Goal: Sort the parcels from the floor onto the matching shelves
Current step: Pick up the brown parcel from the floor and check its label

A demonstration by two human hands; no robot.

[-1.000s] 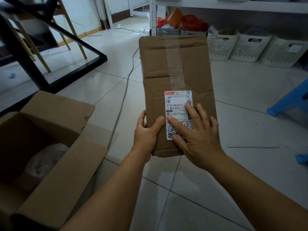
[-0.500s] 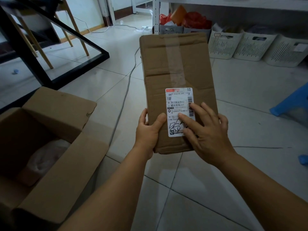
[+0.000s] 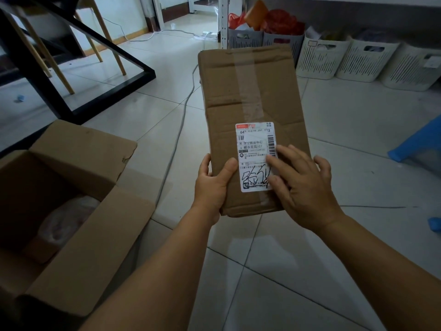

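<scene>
A flat brown cardboard parcel [image 3: 250, 91], sealed with clear tape, is held up in front of me above the tiled floor. A white shipping label [image 3: 253, 149] with a barcode and black handwriting sits on its near half. My left hand [image 3: 211, 185] grips the parcel's near left corner, thumb on top. My right hand [image 3: 303, 180] lies flat on the parcel's near right side, fingers spread and touching the label's right edge. A white shelf post [image 3: 223, 20] stands behind the parcel, with baskets under the shelf.
An open cardboard box [image 3: 78, 211] with a pale bagged parcel [image 3: 66, 218] inside stands at my left. Behind it is a black table frame [image 3: 112, 48]. White slotted baskets [image 3: 365, 60] line the back right. A blue stool [image 3: 417, 144] stands at right. A grey cable [image 3: 176, 139] crosses the floor.
My right hand has slid to the right across the label, uncovering most of it. The parcel has stayed held in the same place and my left hand's grip is unchanged.
</scene>
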